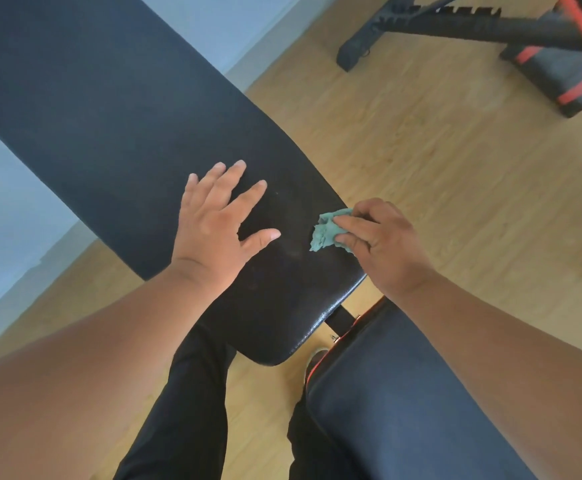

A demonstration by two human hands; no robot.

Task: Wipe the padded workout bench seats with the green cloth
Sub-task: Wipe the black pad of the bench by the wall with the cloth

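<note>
A long black padded backrest pad [116, 133] runs from the upper left down to the middle of the head view. My left hand [218, 220] lies flat on it with fingers spread, holding nothing. My right hand [383, 240] presses a crumpled green cloth [327, 230] against the pad's right edge, fingers closed over the cloth. A second black seat pad [403, 403] with red trim sits below right, separated from the first by a narrow gap with a metal bracket [339, 320].
Light wooden floor [438, 161] surrounds the bench. Another bench [559, 60], black with red stripes, and its black frame foot [351, 53] stand at the top right. A pale wall [5, 209] runs along the left. My black-trousered legs [185, 403] stand beside the pads.
</note>
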